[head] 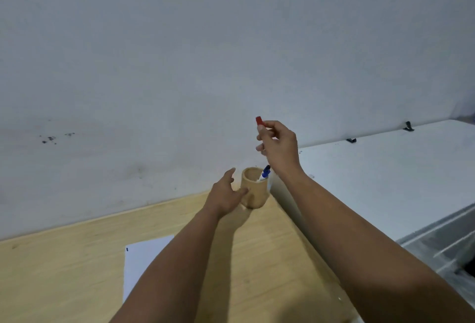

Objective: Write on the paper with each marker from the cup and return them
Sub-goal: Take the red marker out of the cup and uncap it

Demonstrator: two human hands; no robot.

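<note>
A tan cup (254,189) stands at the far edge of the wooden table (77,271), near the wall. My left hand (226,194) wraps around its left side. A blue-capped marker (265,172) leans inside the cup against its right rim. My right hand (279,146) hovers above the cup, pinching a red-capped marker (259,121); only the red cap shows above my fingers. A white sheet of paper (144,261) lies on the table nearer to me, partly hidden by my left forearm, with a small blue mark near its top left corner.
A grey-white wall (180,65) rises right behind the cup. A white cabinet top (385,173) adjoins the table on the right, with small black clips (351,140) at its back edge. A clear plastic bin (447,250) sits lower right.
</note>
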